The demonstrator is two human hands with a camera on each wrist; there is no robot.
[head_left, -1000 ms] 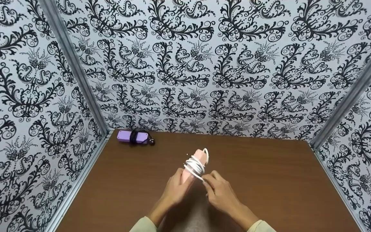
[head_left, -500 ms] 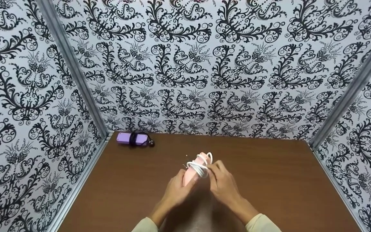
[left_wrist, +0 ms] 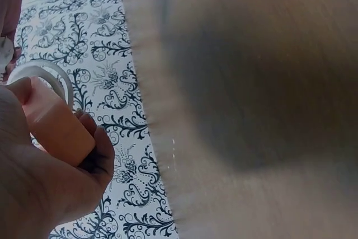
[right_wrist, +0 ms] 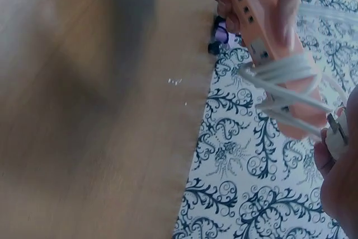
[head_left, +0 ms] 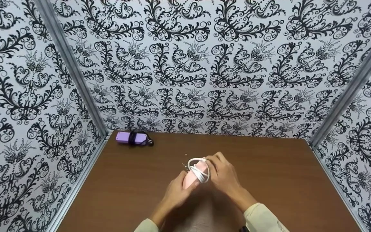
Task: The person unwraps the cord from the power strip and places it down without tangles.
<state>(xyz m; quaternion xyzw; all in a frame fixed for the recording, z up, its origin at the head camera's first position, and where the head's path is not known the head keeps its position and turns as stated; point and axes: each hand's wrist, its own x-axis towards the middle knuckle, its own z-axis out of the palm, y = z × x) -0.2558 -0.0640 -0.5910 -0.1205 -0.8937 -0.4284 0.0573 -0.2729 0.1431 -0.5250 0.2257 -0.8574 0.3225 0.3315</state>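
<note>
My left hand (head_left: 175, 190) grips the near end of a pink power strip (head_left: 190, 180), holding it tilted above the table. Several turns of white cord (head_left: 199, 176) lie around the strip's middle, and a loose loop arcs over its far end. At the strip's upper right, my right hand (head_left: 224, 174) pinches the cord's end. In the right wrist view, that end is a white plug (right_wrist: 337, 140) with metal prongs, partly hidden by the fingers. Sockets show along the strip's face there. The left wrist view has the strip's end (left_wrist: 61, 132) lying in my left palm.
A purple power strip (head_left: 122, 137) wrapped in black cord lies at the back left corner of the brown table (head_left: 269, 180). Patterned walls (head_left: 185, 64) with grey metal corner posts (head_left: 76, 67) enclose the table's back and sides.
My right hand has moved up and away from me, from beside the strip's middle to its far end, carrying the cord's end. My left hand keeps its grip with little movement.
</note>
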